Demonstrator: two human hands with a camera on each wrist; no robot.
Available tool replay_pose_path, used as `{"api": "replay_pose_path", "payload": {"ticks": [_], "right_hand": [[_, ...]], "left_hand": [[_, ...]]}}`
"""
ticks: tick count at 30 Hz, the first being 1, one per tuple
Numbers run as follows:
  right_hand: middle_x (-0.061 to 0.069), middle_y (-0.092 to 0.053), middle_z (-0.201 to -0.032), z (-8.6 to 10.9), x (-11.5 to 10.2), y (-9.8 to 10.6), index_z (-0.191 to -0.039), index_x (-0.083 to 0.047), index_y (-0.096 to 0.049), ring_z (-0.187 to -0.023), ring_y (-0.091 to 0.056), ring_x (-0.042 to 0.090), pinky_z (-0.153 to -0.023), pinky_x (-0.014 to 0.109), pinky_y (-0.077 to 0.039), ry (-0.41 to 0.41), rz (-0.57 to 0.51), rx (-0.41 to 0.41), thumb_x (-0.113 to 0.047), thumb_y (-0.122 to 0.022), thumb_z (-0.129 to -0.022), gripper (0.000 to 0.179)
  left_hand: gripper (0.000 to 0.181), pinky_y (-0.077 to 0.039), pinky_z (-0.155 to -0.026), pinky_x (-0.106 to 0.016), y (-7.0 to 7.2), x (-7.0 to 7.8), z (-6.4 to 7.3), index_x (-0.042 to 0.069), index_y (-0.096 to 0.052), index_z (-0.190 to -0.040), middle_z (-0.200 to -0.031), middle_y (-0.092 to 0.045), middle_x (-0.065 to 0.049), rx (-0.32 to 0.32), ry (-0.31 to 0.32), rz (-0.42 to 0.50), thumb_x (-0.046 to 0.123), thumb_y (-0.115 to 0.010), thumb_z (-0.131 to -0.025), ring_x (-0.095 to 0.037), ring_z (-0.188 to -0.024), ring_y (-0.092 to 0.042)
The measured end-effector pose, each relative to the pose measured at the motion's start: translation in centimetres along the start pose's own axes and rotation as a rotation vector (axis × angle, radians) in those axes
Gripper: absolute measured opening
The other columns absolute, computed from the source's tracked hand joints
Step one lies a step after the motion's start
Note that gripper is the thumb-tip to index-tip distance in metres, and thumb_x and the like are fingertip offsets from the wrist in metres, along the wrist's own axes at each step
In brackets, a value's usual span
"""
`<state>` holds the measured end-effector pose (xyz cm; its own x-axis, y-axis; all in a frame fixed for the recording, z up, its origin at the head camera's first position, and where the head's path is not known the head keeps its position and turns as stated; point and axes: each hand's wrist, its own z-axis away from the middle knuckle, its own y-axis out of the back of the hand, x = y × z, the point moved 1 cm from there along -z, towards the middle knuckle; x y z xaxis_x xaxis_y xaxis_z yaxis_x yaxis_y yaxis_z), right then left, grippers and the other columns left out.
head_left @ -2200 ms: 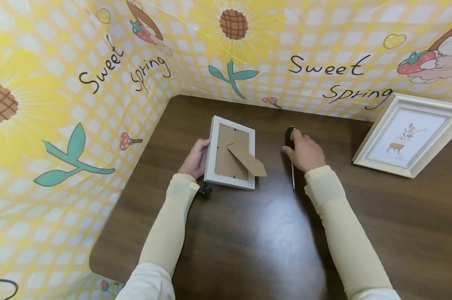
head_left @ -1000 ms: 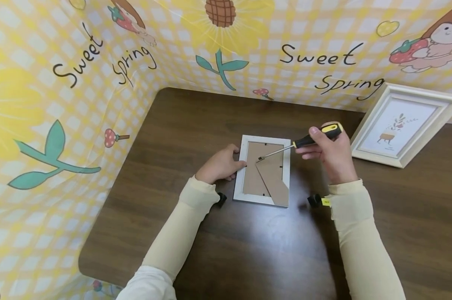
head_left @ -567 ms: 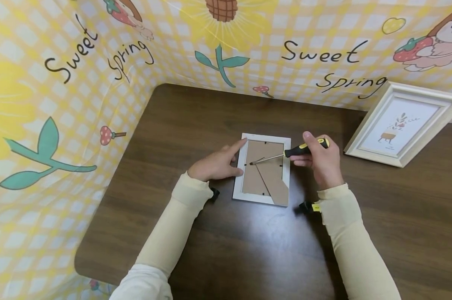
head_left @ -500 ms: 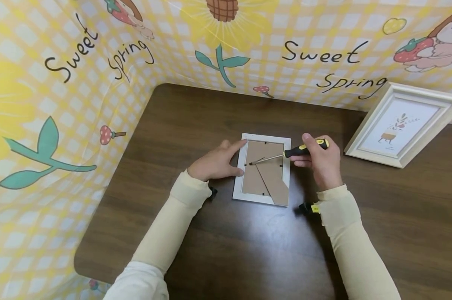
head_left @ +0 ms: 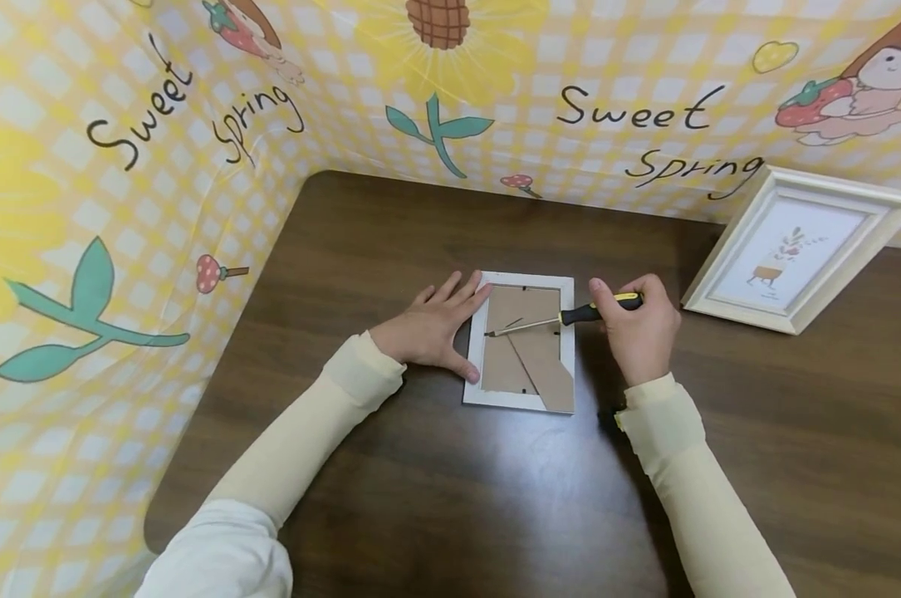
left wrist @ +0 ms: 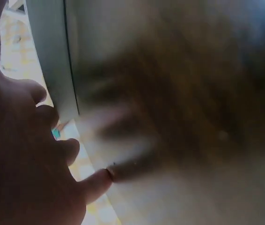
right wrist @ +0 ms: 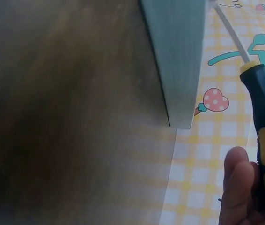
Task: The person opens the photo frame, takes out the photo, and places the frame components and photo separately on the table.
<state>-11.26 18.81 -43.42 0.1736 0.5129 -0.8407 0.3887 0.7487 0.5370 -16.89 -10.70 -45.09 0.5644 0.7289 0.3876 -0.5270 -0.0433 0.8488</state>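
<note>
A white picture frame (head_left: 518, 399) lies face down on the dark wooden table, its brown backing board (head_left: 525, 303) and folded stand facing up. Small black tabs sit along the backing's edges. My left hand (head_left: 429, 332) rests spread on the frame's left border, fingers at the upper corner and thumb lower down. In my right hand (head_left: 640, 332) I grip a black and yellow screwdriver (head_left: 588, 313). Its metal tip meets the left edge of the backing, at the tab there. In the right wrist view the screwdriver (right wrist: 264, 126) shows beside the frame's side edge (right wrist: 177, 65).
A second cream picture frame (head_left: 797, 320) with a plant print stands upright at the right. The wooden table (head_left: 420, 490) ends at a yellow checked cloth (head_left: 644, 50) behind and on the left. A black wrist camera (head_left: 609, 418) shows under the right cuff.
I picked up the screwdriver from the table and laid the frame flat. Its tip has since moved left to the backing's edge. My left hand has spread along the frame's left border.
</note>
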Motion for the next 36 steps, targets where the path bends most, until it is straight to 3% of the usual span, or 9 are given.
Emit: {"api": "replay_pose_path", "payload": {"ticks": [3, 6, 13, 18, 22, 27, 31, 36], "right_hand": [[0.010, -0.066, -0.066, 0.0, 0.0, 0.1, -0.091, -0.004, -0.056, -0.061, -0.062, 0.021, -0.059, 0.028, -0.044, 0.007, 0.067, 0.030, -0.057, -0.072, -0.087, 0.056], [0.011, -0.062, -0.066, 0.1, 0.1, 0.0, -0.086, -0.003, -0.056, -0.068, -0.055, 0.027, -0.063, 0.035, -0.040, 0.034, 0.099, 0.011, -0.057, -0.072, -0.086, 0.056], [0.007, -0.061, -0.056, 0.1, 1.4, 0.3, -0.081, -0.009, -0.050, -0.050, -0.065, 0.022, -0.052, 0.033, -0.048, 0.101, 0.096, -0.232, -0.050, -0.071, -0.090, 0.048], [0.015, -0.064, -0.067, -0.3, 1.3, 1.4, -0.091, -0.006, -0.060, -0.052, -0.065, 0.024, -0.050, 0.034, -0.054, 0.074, -0.022, -0.450, -0.046, -0.070, -0.094, 0.042], [0.027, -0.066, -0.081, -0.4, 0.5, 2.3, -0.102, 0.000, -0.065, -0.057, -0.067, 0.030, -0.051, 0.039, -0.056, 0.052, -0.235, -0.616, -0.031, -0.070, -0.097, 0.031], [0.031, -0.066, -0.085, -0.2, -0.6, 2.4, -0.112, 0.006, -0.065, -0.068, -0.070, 0.041, -0.057, 0.047, -0.058, 0.090, -0.483, -0.796, -0.016, -0.062, -0.102, 0.025], [0.029, -0.067, -0.082, 0.0, -1.3, 2.1, -0.112, 0.008, -0.066, -0.068, -0.070, 0.042, -0.059, 0.048, -0.059, 0.113, -0.557, -0.848, -0.012, -0.055, -0.104, 0.025], [0.029, -0.065, -0.077, 0.4, -3.4, 1.4, -0.105, 0.009, -0.068, -0.059, -0.068, 0.038, -0.055, 0.046, -0.058, 0.147, -0.523, -0.795, -0.012, -0.054, -0.103, 0.026]], "left_hand": [[0.132, -0.004, -0.118, -0.059, 0.1, 0.2, -0.1, 0.025, 0.007, -0.163, -0.165, 0.021, 0.004, -0.001, -0.010, -0.024, 0.081, -0.070, -0.070, -0.026, -0.152, 0.015], [0.132, -0.005, -0.118, -0.059, 0.0, 0.3, 0.0, 0.024, 0.007, -0.163, -0.165, 0.020, 0.004, -0.005, 0.005, -0.043, 0.080, -0.070, -0.071, -0.026, -0.152, 0.013], [0.133, -0.005, -0.117, -0.060, -0.5, 0.3, 0.2, 0.023, 0.007, -0.162, -0.165, 0.021, 0.004, -0.015, 0.030, -0.058, 0.080, -0.069, -0.070, -0.027, -0.153, 0.006], [0.133, -0.005, -0.117, -0.060, -0.3, 0.4, 0.1, 0.023, 0.006, -0.163, -0.165, 0.021, 0.004, -0.015, 0.027, -0.048, 0.080, -0.070, -0.070, -0.028, -0.153, 0.003], [0.133, -0.005, -0.117, -0.060, -0.1, 0.4, -0.1, 0.023, 0.006, -0.163, -0.165, 0.021, 0.004, -0.015, 0.024, -0.045, 0.079, -0.070, -0.070, -0.028, -0.153, 0.003], [0.133, -0.004, -0.117, -0.060, -0.1, 0.4, -0.2, 0.024, 0.007, -0.163, -0.165, 0.021, 0.005, -0.017, 0.030, -0.038, 0.079, -0.071, -0.069, -0.027, -0.153, 0.004], [0.133, -0.004, -0.117, -0.060, -0.2, 0.3, -0.2, 0.025, 0.007, -0.162, -0.164, 0.022, 0.005, -0.016, 0.026, -0.027, 0.080, -0.070, -0.069, -0.027, -0.153, 0.004], [0.133, -0.004, -0.117, -0.060, -0.1, 0.4, -0.1, 0.024, 0.007, -0.163, -0.165, 0.021, 0.004, -0.018, 0.028, -0.031, 0.080, -0.070, -0.070, -0.028, -0.153, 0.003]]}}
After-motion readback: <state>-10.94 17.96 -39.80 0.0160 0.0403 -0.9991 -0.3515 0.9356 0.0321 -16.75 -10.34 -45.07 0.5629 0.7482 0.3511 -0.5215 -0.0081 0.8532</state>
